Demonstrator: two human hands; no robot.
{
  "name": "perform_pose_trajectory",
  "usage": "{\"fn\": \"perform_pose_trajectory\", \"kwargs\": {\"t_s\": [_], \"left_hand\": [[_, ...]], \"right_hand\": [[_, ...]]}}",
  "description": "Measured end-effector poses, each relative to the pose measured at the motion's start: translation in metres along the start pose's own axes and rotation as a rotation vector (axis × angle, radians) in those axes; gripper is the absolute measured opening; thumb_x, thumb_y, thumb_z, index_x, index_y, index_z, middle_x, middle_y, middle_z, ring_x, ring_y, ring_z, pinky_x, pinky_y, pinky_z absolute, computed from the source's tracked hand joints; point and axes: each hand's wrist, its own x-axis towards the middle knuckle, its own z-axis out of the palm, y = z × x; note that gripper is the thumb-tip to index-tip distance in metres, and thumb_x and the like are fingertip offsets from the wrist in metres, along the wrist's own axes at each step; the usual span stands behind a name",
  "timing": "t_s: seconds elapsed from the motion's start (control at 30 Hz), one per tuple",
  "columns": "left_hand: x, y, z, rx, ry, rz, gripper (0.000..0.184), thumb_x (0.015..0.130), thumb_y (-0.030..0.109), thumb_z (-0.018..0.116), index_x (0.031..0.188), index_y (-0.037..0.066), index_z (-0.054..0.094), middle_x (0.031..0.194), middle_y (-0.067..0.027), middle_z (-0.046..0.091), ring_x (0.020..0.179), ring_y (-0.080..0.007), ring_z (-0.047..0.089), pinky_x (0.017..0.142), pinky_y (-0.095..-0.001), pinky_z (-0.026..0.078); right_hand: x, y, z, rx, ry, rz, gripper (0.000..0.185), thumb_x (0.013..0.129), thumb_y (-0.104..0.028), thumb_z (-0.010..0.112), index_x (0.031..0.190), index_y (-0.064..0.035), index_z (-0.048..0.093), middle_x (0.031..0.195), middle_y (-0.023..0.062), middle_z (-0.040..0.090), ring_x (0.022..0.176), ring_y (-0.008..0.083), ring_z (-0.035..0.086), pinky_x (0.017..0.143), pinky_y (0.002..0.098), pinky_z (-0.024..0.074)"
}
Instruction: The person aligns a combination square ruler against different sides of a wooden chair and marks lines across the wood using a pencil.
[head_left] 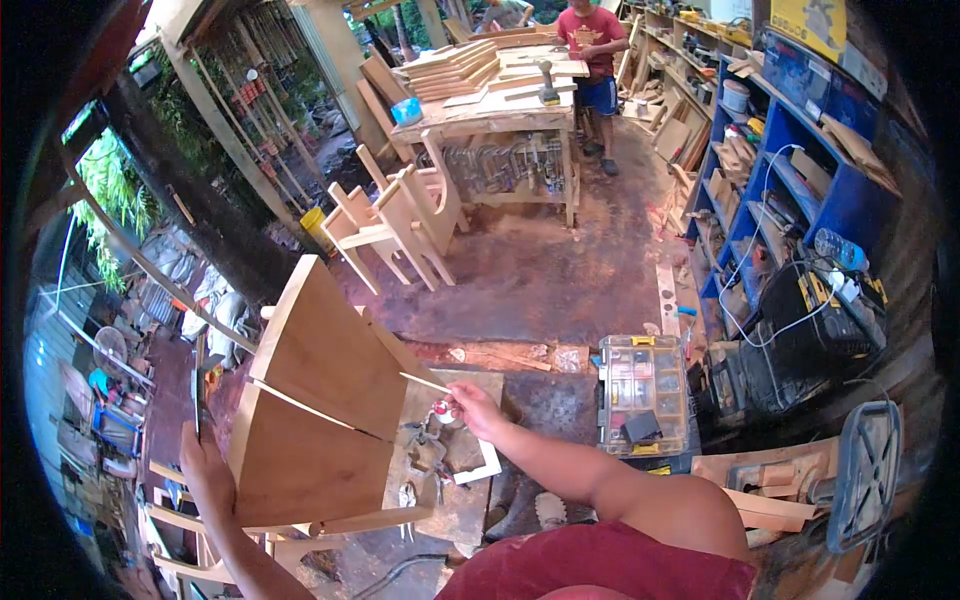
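Note:
A large curved wooden panel (325, 385), part of a piece of furniture with round rails, stands tilted in front of me. A pale thin strip (310, 408) crosses its face and ends in a dark tip. My right hand (474, 410) is closed on a thin light wooden stick (424, 382), to the right of the panel. A small red-and-white object (443, 408) shows at its fingers. My left hand (207, 470) is beside the panel's left edge, its fingers partly hidden. A thin dark upright piece (199, 395) rises from it.
A clear-lidded organizer case (643, 395) lies to the right. Clamps (425, 450) and a white angle piece (482, 467) lie on a board. Farther off are a wooden chair frame (400, 220), a workbench (490, 122) with stacked boards, a person (592, 45) and blue shelves (775, 190).

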Motion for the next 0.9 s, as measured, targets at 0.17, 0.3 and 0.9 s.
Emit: {"fn": "perform_pose_trajectory", "kwargs": {"t_s": [0.17,0.3,0.9], "left_hand": [[-0.001,0.004,-0.001,0.01,-0.02,-0.03,0.028,0.096,0.022,0.043,0.089,-0.005,0.047,0.082,-0.0283,0.049,0.076,-0.0468,0.043,0.069,-0.049,0.036],[0.001,0.004,-0.003,0.043,-0.077,-0.043,0.028,0.096,0.023,0.042,0.09,-0.004,0.048,0.082,-0.0293,0.05,0.078,-0.0483,0.045,0.069,-0.0506,0.035],[0.005,0.004,-0.005,0.063,-0.128,-0.083,0.036,0.097,0.034,0.042,0.097,0.0,0.053,0.081,-0.0217,0.053,0.076,-0.0377,0.049,0.07,-0.0443,0.038]], "right_hand": [[0.006,0.0,0.006,0.017,-0.036,-0.01,0.026,0.095,-0.017,0.052,0.117,-0.0024,0.053,0.089,0.0063,0.061,0.075,0.0136,0.057,0.066,0.0285,0.0492],[0.015,-0.003,0.011,-0.012,-0.053,-0.04,0.027,0.096,-0.018,0.052,0.119,-0.003,0.053,0.092,0.0065,0.061,0.072,0.0126,0.057,0.061,0.0267,0.0486],[0.043,-0.022,0.049,-0.298,0.093,-0.172,0.023,0.094,-0.013,0.052,0.114,-0.002,0.058,0.094,0.008,0.066,0.072,0.0114,0.059,0.06,0.0236,0.0474]]}}
